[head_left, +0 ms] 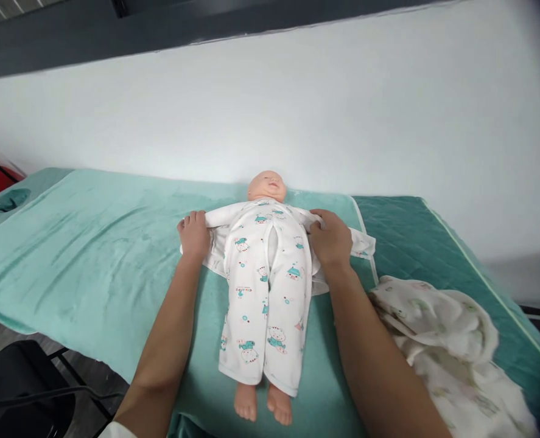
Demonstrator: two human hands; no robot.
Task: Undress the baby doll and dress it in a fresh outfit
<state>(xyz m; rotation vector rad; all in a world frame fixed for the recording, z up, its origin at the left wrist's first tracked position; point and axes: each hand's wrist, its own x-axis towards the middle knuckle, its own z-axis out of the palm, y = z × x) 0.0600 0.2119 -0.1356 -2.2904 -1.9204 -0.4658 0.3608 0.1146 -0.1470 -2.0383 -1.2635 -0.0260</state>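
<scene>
A baby doll (268, 184) lies on its back with its head by the wall and its bare feet (245, 401) towards me. White trousers (246, 304) with a cartoon print and a slit at the crotch cover its legs and reach high up the torso. It also has on a white long-sleeved baby top (226, 215), its sleeves spread to both sides. My left hand (195, 234) is closed round the end of the left-side sleeve. Over on the other side, my right hand (331, 237) grips the opposite sleeve midway, and its printed cuff (363, 243) sticks out beyond.
A crumpled white printed cloth (443, 328) lies beside my right forearm. Light green fabric (105, 255) covers the bed, with a darker quilted cover (397, 237) on the right. A black chair (23, 377) stands at lower left; a white wall (251, 109) runs behind.
</scene>
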